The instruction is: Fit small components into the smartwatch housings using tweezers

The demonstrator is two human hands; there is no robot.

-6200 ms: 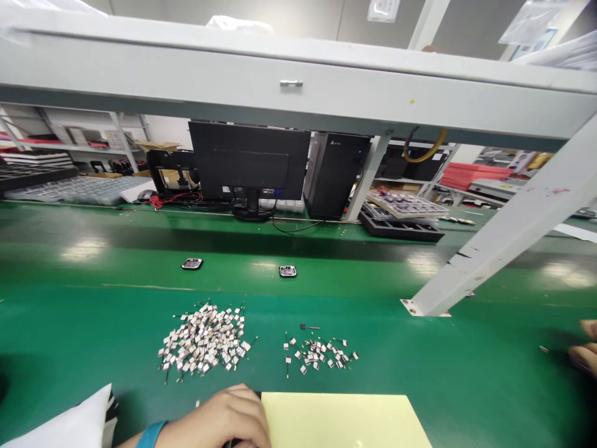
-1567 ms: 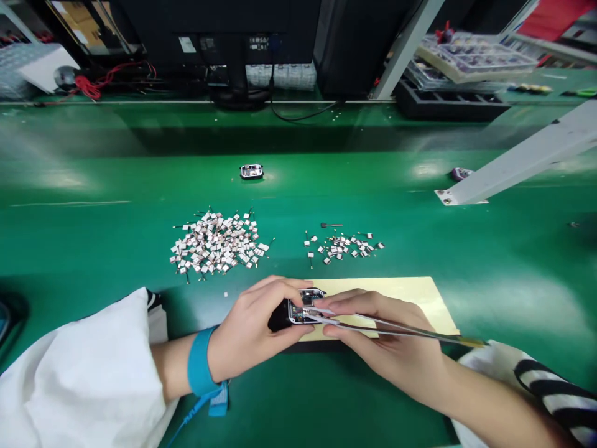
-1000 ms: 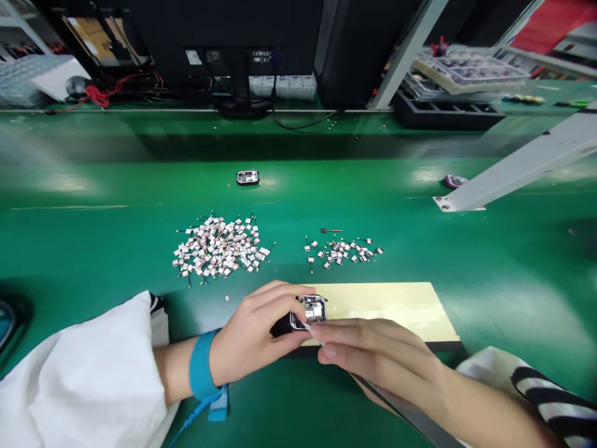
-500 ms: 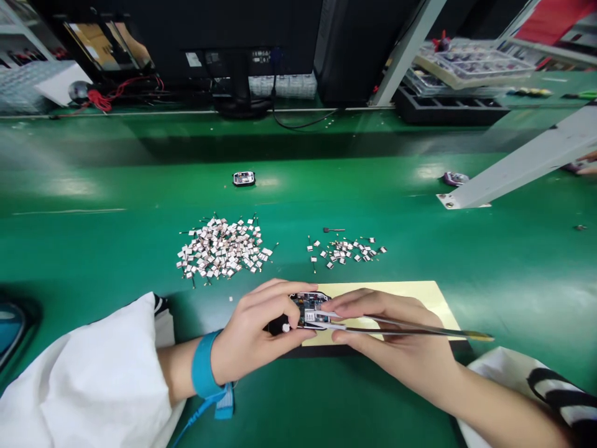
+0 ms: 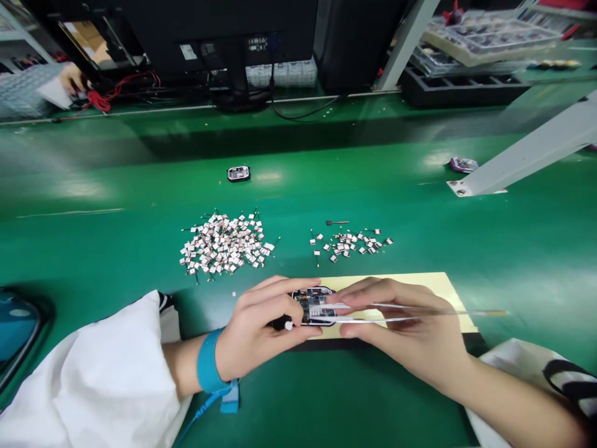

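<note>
In my left hand (image 5: 261, 320) is a small open device housing (image 5: 311, 300) with a circuit board inside, gripped at its left end by thumb and fingers. A white round knob sticks out by my thumb. My right hand (image 5: 413, 320) has metal tweezers (image 5: 361, 320) between thumb and fingers, their long end pointing right. The tweezer tips lie over the pale metal part of the board, blurred; whether they pinch anything I cannot tell. Under both hands is a yellow sheet (image 5: 433, 289) on a dark pad.
Beyond the hands lie a large pile of small white modules with short leads (image 5: 226, 246) and a smaller group (image 5: 347, 244). Farther back sits another open device (image 5: 239, 173). A slanted metal post (image 5: 527, 152) stands right. A monitor (image 5: 224, 31) and stacked trays (image 5: 485, 43) line the back.
The view has shifted slightly. The tweezers have moved a little at the board and are blurred now. Another person's hand has come into view at the back left, on a white object.
</note>
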